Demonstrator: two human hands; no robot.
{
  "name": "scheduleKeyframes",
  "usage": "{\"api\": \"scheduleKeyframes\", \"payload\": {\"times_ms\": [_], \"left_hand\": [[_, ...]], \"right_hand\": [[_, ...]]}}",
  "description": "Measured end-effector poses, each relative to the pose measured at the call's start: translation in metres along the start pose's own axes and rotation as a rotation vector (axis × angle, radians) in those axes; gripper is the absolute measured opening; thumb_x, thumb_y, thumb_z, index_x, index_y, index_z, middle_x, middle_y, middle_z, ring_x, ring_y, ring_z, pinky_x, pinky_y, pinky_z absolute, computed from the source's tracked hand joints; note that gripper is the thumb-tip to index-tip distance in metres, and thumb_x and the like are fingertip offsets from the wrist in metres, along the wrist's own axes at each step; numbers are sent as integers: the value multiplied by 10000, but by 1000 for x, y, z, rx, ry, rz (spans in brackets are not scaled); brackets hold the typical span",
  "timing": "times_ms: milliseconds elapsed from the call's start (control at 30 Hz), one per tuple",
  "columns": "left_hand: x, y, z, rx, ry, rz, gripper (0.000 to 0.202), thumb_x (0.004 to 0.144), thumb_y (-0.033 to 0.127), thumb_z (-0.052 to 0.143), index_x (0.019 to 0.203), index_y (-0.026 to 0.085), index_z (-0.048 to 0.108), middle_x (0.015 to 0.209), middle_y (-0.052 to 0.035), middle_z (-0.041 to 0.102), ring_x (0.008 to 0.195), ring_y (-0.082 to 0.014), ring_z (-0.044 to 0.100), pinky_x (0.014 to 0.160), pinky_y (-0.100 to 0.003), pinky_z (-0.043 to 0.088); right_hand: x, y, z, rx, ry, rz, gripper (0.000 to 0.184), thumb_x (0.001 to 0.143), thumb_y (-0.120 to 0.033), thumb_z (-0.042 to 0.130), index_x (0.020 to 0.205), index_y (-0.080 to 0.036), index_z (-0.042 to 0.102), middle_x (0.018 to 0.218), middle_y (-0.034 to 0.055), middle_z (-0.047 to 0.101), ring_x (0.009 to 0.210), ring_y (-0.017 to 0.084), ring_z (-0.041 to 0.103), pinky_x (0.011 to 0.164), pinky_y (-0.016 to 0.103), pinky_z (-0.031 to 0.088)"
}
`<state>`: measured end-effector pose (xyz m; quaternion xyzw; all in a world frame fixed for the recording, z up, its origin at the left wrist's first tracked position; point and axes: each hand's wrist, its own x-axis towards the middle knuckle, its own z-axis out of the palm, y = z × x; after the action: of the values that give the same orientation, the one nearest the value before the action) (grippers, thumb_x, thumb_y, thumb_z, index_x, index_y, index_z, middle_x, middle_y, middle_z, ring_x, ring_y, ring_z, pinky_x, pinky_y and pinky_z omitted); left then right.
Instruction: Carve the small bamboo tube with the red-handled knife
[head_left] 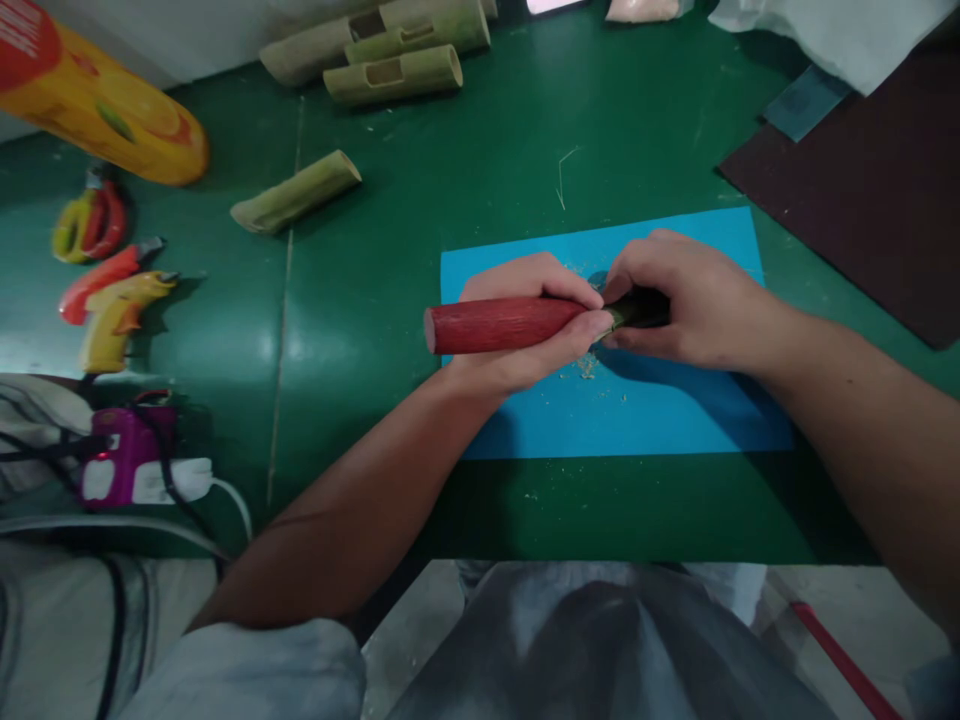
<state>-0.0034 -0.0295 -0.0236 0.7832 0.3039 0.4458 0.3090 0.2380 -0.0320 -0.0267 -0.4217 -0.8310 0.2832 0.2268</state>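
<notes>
My left hand [525, 360] is closed around a red, wood-grained cylinder [499, 327], its flat end pointing left and its other end narrowing toward the fingertips. Thumb and forefinger pinch near that narrow end, next to a small greenish piece [616, 318]. My right hand [686, 295] is closed on a dark, rounded piece [646, 308] that meets the greenish part; the fingers cover much of it. Both hands are held close together over a blue sheet [637, 425], where pale shavings [587, 365] lie scattered.
Bamboo sections [394, 78], several with cut openings, lie at the back; a loose bamboo piece [300, 192] rests nearer. On the left are a yellow bottle [135, 120], scissors [90, 222], an orange cutter [105, 280], a yellow glue gun [124, 310] and a purple plug adapter [120, 470].
</notes>
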Motion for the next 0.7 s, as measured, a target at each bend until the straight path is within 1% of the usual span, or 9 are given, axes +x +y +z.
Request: {"api": "scheduleKeyframes", "payload": {"times_ms": [133, 200, 300, 433, 533, 633, 700], "left_hand": [[2, 3, -1, -19, 10, 41, 86, 915, 362, 845, 871, 296, 812, 836, 16, 833, 702, -176, 749, 623, -353, 606], [2, 3, -1, -21, 12, 67, 79, 911, 331, 849, 869, 278, 810, 824, 16, 830, 698, -161, 753, 607, -325, 589], [2, 4, -1, -27, 8, 70, 65, 913, 292, 849, 880, 252, 809, 827, 16, 826, 718, -137, 758, 622, -286, 577], [2, 4, 2, -16, 25, 92, 78, 914, 253, 821, 850, 253, 775, 811, 21, 801, 706, -142, 733, 628, -307, 559], [2, 2, 4, 41, 43, 122, 170, 936, 280, 778, 782, 248, 712, 750, 27, 743, 655, -141, 680, 588, -329, 500], [-1, 1, 4, 88, 43, 149, 271, 977, 366, 728, 746, 247, 651, 703, 20, 688, 612, -142, 624, 554, -339, 453], [-4, -2, 4, 107, 51, 159, 314, 1001, 430, 699, 752, 250, 633, 699, 12, 675, 604, -142, 605, 555, -348, 452]], "right_hand": [[0, 2, 0, -11, 5, -12, 198, 874, -441, 778, 969, -307, 667, 1029, 62, 774, 1011, 329, 675, 834, 481, 485], [1, 2, 1, -15, 4, -14, 198, 878, -444, 774, 973, -304, 672, 1025, 65, 771, 1005, 332, 675, 837, 485, 487], [0, 1, 1, -15, 0, -10, 187, 884, -435, 779, 972, -304, 680, 1023, 74, 771, 1012, 349, 683, 834, 497, 494], [0, 2, 1, -7, 6, -7, 171, 887, -423, 792, 976, -322, 687, 1036, 61, 779, 1028, 343, 690, 837, 498, 510], [0, 4, 1, 1, 8, -1, 209, 869, -436, 808, 985, -320, 680, 1058, 66, 777, 1018, 340, 687, 829, 499, 506], [0, 5, 1, 3, 6, -4, 234, 856, -443, 817, 982, -310, 671, 1076, 74, 774, 1007, 331, 678, 825, 487, 487], [0, 4, 1, 2, 12, -12, 230, 861, -435, 811, 978, -294, 671, 1073, 80, 775, 997, 318, 668, 821, 472, 468]]}}
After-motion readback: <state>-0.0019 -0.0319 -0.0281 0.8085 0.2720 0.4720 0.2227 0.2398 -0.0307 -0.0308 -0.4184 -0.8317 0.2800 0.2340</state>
